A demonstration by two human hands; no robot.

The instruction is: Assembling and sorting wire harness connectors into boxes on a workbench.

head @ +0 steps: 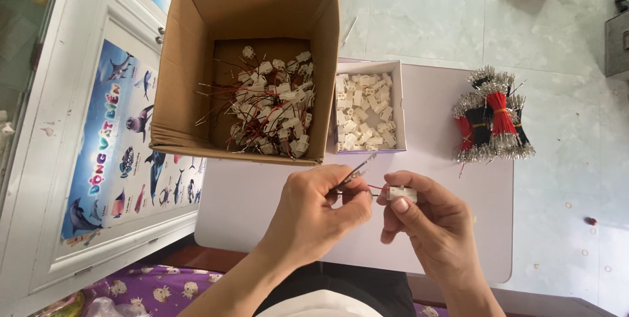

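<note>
In the upper left of the frame, a big cardboard box (pixel 196 61) is seen with a pile of finished white plugs with wires (pixel 275 104) already in it, so a lot is judged done. In the middle, thin wires (pixel 356 174) are pinched in the closed left hand (pixel 314 215), and 1 white plug (pixel 401 193) is pinched in the closed right hand (pixel 436 222). A small white box (pixel 396 97) of empty plugs (pixel 363 110) and, at the right, 1 bundle of red and black wires (pixel 493 123) are left.

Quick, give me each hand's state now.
Left hand: closed, pinching thin wires.
Right hand: closed, holding a white connector.
</note>
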